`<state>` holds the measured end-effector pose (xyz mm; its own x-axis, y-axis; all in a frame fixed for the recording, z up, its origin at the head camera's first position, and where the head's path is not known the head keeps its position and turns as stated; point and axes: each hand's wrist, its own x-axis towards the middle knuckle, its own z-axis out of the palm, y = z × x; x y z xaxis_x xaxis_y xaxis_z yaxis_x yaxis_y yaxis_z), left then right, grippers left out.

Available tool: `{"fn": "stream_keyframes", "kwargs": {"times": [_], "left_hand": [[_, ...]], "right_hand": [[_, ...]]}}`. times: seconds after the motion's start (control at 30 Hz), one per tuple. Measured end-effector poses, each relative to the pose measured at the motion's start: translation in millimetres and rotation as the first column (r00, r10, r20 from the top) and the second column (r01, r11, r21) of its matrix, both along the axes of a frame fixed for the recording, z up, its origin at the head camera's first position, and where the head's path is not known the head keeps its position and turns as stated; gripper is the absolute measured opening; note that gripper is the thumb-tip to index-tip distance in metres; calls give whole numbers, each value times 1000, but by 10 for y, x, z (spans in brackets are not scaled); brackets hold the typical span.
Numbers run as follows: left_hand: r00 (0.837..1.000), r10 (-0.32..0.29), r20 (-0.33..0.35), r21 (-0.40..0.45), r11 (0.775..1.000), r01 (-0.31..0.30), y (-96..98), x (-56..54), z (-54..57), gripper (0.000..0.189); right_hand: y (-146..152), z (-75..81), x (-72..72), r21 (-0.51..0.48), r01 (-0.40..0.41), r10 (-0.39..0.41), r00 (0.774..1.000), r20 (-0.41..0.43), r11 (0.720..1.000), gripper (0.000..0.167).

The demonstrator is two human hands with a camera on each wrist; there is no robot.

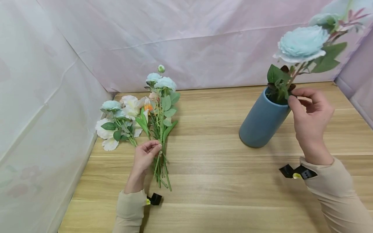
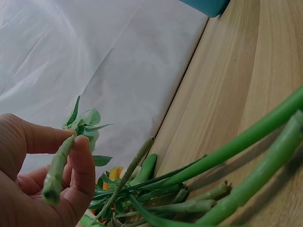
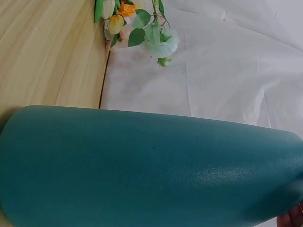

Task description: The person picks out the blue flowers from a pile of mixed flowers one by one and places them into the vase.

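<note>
Head view: a blue vase (image 1: pixel 263 123) is standing at three o'clock on the wooden table (image 1: pixel 209 155), its mouth pointing towards one o'clock from its base. At two o'clock a large pale-blue bloom (image 1: pixel 304 43) is rising out of it among green leaves. The right hand (image 1: pixel 314 113) is reaching to the mouth from the vase's three o'clock side, thumb and forefinger bending towards each other at the rim; I cannot tell whether they are gripping a stem, the rim or neither. Right-wrist view is showing only fingertips of this hand at four o'clock, beside the vase's upper end.

The left hand (image 1: pixel 147 153), near eight o'clock in the head view, is pinching a green stem (image 2: pixel 57 170) between thumb and fingers. More stems (image 2: pixel 189 208) are lying below that pinch in the left-wrist view. Small pale-blue flowers (image 1: pixel 165 83) are showing between twelve and one o'clock from this hand. White flowers (image 1: pixel 131 106) and an orange flower (image 1: pixel 148 106) are lying around eleven to twelve o'clock from it. Beige sleeves (image 1: pixel 131 207) are covering both forearms.
</note>
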<state>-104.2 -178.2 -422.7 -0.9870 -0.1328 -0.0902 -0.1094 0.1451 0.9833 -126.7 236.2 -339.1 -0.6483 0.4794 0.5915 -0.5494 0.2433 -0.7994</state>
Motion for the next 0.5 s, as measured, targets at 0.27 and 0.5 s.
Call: {"fn": "stream_keyframes", "kwargs": {"times": [0.27, 0.5], "left_hand": [[1000, 1, 2, -8, 1000, -1, -1, -4, -12, 14], [1000, 0, -12, -14, 1000, -1, 11, -5, -22, 14]], "right_hand": [[-6, 3, 11, -54, -10, 8, 999, -32, 998, 9], [-56, 21, 67, -141, -43, 22, 989, -144, 989, 9]]}}
